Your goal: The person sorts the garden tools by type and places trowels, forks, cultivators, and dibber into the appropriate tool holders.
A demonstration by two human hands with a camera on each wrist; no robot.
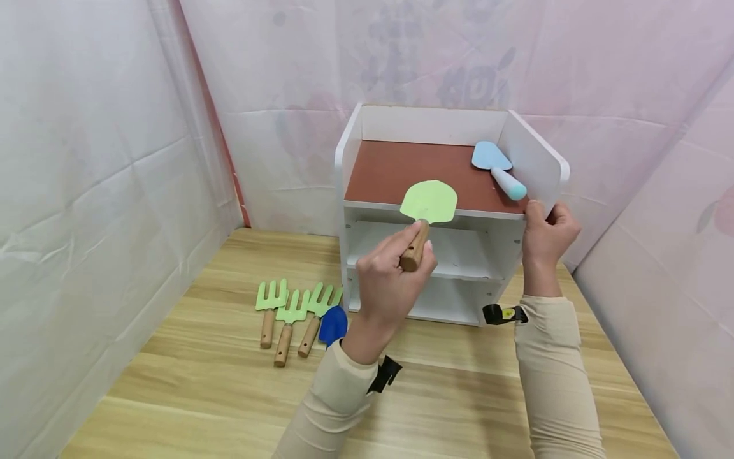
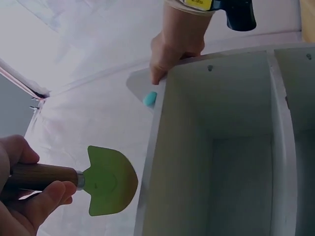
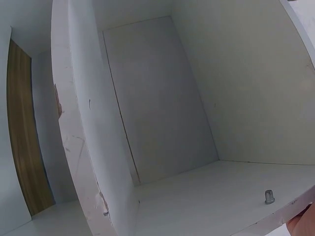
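the person is wearing long beige sleeves, ribbed and bunching in soft folds along both forearms. the left sleeve (image 1: 335, 395) is ending at a black strap (image 1: 385, 373) by the wrist. the right sleeve (image 1: 553, 376) is carrying a black clip (image 1: 500, 314) showing a small yellow mark. the left hand (image 1: 390, 280) and right hand (image 1: 547, 233) are going bare.

Ahead of the left hand's (image 1: 385, 280) fingers, the brown top (image 1: 401, 175) of the white shelf unit (image 1: 355, 137) lies bare across its left and middle, walled at both sides and the back. A blue trowel (image 1: 494, 164) lies against the right wall, just beyond the right hand (image 1: 547, 233) gripping that wall's front edge. Below the fingers, both lower compartments stand open at the front; rakes (image 1: 292, 315) lie on the table (image 1: 189, 382) well to the left.
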